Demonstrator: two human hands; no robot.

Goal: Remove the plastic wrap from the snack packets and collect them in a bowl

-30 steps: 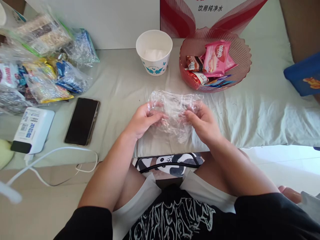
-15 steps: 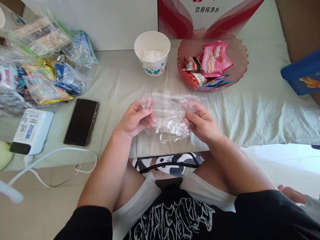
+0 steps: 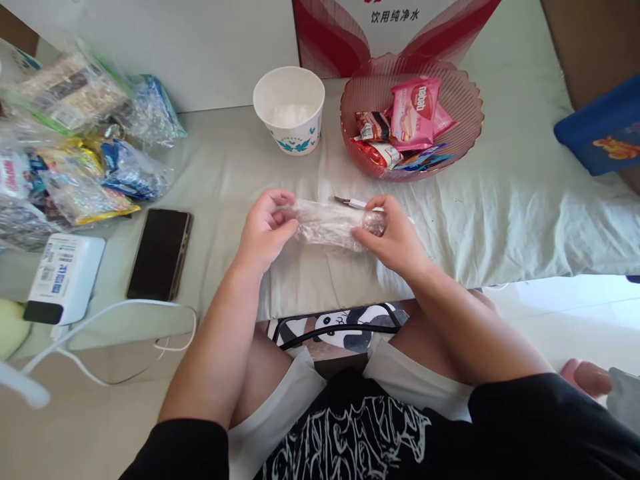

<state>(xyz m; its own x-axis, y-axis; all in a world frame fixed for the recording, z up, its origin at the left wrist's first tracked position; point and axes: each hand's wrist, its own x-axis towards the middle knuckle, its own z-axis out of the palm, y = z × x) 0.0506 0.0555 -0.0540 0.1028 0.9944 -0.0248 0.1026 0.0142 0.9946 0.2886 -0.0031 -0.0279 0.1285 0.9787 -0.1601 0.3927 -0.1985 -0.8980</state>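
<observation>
Nearest me, my knees and a panda-print bag [image 3: 345,327] at the edge of the cloth-covered table [image 3: 500,220]. Just above that edge, my left hand [image 3: 264,230] and right hand [image 3: 393,233] hold a crumpled clear plastic bag [image 3: 327,225] between them, gathered into a loose roll lying crosswise, each end pinched between thumb and fingers — both hands closed on it, the middle spanning free just over the cloth. My judgement: it is nearly weightless, limp, slick and crinkly film; it will slide out of a flat grip and spring open if let go, so the hold belongs on the bunched ends, where the folds give the fingers something to bite. Not fragile, though a hard pull could stretch or tear it. A thin pale tool [image 3: 353,202] lies just behind the roll, near my right fingers; what it is I cannot tell. Left, a dark phone [image 3: 159,255] and a white power bank [image 3: 64,277] with its cable [image 3: 125,310]. Farther back — a paper cup [image 3: 289,110], a pink bowl [image 3: 465,127] of wrapped snacks, and a heap of snack bags [image 3: 80,147] at far left.
</observation>
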